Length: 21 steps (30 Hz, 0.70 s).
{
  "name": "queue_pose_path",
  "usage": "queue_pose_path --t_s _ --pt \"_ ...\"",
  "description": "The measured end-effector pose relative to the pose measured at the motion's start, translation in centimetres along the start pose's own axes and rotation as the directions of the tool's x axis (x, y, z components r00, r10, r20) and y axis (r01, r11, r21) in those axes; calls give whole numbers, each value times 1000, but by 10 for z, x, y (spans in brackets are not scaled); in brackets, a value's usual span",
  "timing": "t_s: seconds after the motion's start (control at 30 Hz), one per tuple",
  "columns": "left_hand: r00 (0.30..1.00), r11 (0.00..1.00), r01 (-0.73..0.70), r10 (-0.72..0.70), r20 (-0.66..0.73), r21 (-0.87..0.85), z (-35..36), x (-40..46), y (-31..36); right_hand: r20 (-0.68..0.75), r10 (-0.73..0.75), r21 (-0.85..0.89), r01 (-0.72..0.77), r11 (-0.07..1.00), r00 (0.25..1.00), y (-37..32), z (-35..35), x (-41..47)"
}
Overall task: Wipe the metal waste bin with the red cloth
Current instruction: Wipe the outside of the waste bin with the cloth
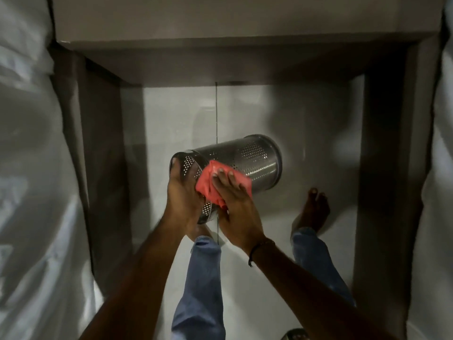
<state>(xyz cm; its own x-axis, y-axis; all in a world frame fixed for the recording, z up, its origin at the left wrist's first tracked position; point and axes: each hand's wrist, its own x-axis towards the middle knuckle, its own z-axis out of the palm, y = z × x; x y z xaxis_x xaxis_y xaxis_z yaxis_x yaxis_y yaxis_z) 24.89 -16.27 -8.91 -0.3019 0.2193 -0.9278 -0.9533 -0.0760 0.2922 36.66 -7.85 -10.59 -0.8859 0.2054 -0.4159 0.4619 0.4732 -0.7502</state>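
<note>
Bin (pixel 247 160) held off the floor (pixel 245 114), tipped on its side, open rim toward the wearer, closed base away and to the right. Perforated steel wall, bright, with a plain band near the base.

Left hand (pixel 181 195) clamped on the rim, thumb up the outside edge, fingers apparently curled inside the mouth; carrying the bin. Right hand (pixel 235 200) flat, fingers spread, pressing the cloth (pixel 215 185) against the outer wall just behind the rim. Cloth bunched, partly folded under the palm, in contact with the metal.

Wiping judged to be under way, not finished. Contact patch confined to the rim end of the near side. Middle and base end of the wall uncovered by cloth at this moment; whether already wiped cannot be told, no smear or dust line readable in the dim, slightly blurred view. Far side, underside and interior hidden or unlit; condition unknown.

Remaining, on this evidence: pass along the wall toward the base, rotation of the bin to reach the hidden sides, possibly base and inside. Bare feet and blue trouser legs below; floor otherwise unremarkable.
</note>
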Motion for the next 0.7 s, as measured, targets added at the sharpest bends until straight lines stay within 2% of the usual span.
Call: queue_pose_path --t_s 0.1,0.17,0.27,0.33,0.4,0.53,0.6,0.63,0.7 --pt "999 986 29 -34 26 166 -9 2 -8 -24 -18 -32 17 999 1000 5 -4 35" --pt "999 979 33 -40 33 202 -13 5 -8 -7 -15 -45 15 999 1000 6 -6 36" --pt "991 1000 -7 4 -130 -21 -14 15 -3 84 -86 -108 95 990 993 7 3 1" --pt "981 998 -34 23 -191 -55 -14 20 -4 130 -94 -104 108 989 987 9 10 -13" --pt "981 999 -37 40 -188 19 -13 19 -11 91 -63 -67 69 995 994 10 10 -2" --pt "997 990 61 -54 -56 127 -11 13 -22 -15 9 -2 -9 1000 1000 6 -2 42" --pt "996 978 83 -74 -52 192 -10 14 -19 -27 15 -13 -15 1000 1000 7 -3 40" --pt "996 983 69 -58 -67 172 -11 16 -15 -5 3 -24 -3 1000 1000 8 -2 31" --pt "994 999 45 -43 -103 17 -13 19 -8 69 -36 -60 41 997 997 9 6 6"
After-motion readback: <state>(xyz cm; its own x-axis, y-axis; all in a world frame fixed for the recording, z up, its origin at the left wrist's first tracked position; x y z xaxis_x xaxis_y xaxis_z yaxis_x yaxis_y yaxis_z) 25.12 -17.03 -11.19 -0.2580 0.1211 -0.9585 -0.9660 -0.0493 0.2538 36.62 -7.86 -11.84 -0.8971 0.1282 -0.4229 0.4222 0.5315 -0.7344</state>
